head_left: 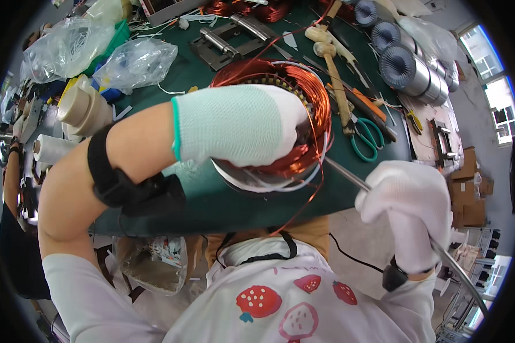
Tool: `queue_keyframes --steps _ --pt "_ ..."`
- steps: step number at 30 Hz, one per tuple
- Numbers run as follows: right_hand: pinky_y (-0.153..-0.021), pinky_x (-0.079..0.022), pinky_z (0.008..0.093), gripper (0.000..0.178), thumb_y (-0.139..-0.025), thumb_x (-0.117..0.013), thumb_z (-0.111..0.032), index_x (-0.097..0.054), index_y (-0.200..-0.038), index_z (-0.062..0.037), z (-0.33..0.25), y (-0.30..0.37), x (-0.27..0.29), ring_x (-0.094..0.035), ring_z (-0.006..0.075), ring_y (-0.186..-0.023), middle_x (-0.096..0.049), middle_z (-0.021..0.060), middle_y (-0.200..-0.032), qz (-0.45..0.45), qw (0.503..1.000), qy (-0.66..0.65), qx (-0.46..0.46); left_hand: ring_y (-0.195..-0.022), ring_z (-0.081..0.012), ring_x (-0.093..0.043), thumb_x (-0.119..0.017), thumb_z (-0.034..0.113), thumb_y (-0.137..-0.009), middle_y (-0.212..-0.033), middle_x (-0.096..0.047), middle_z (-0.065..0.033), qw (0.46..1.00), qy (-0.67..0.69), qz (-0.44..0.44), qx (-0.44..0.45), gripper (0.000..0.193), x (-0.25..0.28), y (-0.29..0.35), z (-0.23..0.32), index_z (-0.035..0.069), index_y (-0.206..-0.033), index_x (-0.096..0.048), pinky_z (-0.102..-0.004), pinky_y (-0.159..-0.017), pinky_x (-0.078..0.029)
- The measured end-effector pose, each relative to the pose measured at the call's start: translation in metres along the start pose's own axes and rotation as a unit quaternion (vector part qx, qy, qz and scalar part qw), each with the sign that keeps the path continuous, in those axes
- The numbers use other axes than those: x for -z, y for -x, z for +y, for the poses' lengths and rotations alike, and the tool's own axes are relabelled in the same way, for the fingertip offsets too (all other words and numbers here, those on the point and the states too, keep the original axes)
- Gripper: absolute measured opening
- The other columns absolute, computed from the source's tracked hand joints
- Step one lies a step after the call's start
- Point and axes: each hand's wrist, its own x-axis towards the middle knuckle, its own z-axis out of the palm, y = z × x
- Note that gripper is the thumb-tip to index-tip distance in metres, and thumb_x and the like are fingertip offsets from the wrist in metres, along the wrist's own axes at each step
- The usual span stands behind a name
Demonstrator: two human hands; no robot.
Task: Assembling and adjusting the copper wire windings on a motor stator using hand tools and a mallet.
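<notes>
A motor stator (234,180) wound with copper wire (320,106) stands near the front edge of the green table. White tubing loops around its windings. My left hand (240,123), in a pale knitted glove with a green cuff, reaches across its top. Those fingers curl down into the stator, and their tips and anything between them are hidden. To the right, my gloved right hand (412,197) is closed around a long, bent metal rod (346,173). The rod's thin end points at the stator's right side; whether it touches cannot be told. A loose copper wire (303,206) hangs down in front.
Right of the stator lie green-handled scissors (367,140), a mallet (329,51) and an orange-handled tool (369,106). Metal cores (397,66) stand far right. Tape rolls (77,108) and plastic bags (137,63) are on the left. A co-worker's arm (11,177) shows at far left.
</notes>
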Motion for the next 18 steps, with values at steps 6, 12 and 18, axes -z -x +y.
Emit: queue_keyframes --steps 6,12,18 --pt "-0.072 -0.054 0.0357 0.028 -0.096 -0.048 -0.012 -0.069 -0.092 0.0063 0.06 0.08 -0.017 -0.068 0.0268 -0.081 -0.072 0.0209 -0.091 0.123 0.962 -0.242 -0.031 -0.084 -0.039 -0.068 -0.058 0.011 -0.094 -0.081 -0.066 -0.0189 0.953 -0.238 0.161 0.094 0.012 0.019 -0.002 0.024 0.004 -0.1 -0.066 -0.0457 -0.074 -0.054" --pt "-0.076 -0.055 0.0342 0.03 -0.1 -0.04 -0.013 -0.063 -0.101 0.006 0.102 0.139 -0.026 -0.067 0.0218 -0.08 -0.071 0.0201 -0.093 0.198 0.913 -0.341 -0.106 -0.084 -0.0325 -0.057 -0.064 0.002 -0.09 -0.088 -0.065 -0.0063 0.96 -0.18 0.199 -0.081 0.012 0.02 0.025 0.004 0.01 -0.098 -0.066 -0.0397 -0.077 -0.047" --pt "-0.072 -0.053 0.0327 0.031 -0.101 -0.04 -0.018 -0.061 -0.108 0.0036 0.129 0.131 -0.047 -0.065 0.021 -0.076 -0.07 0.0183 -0.093 0.21 0.829 -0.489 -0.17 -0.081 -0.0316 -0.06 -0.065 0.008 -0.094 -0.087 -0.068 -0.0063 0.939 -0.156 0.305 0.036 0.007 -0.011 0.029 0.016 0.012 -0.099 -0.068 -0.0395 -0.073 -0.048"
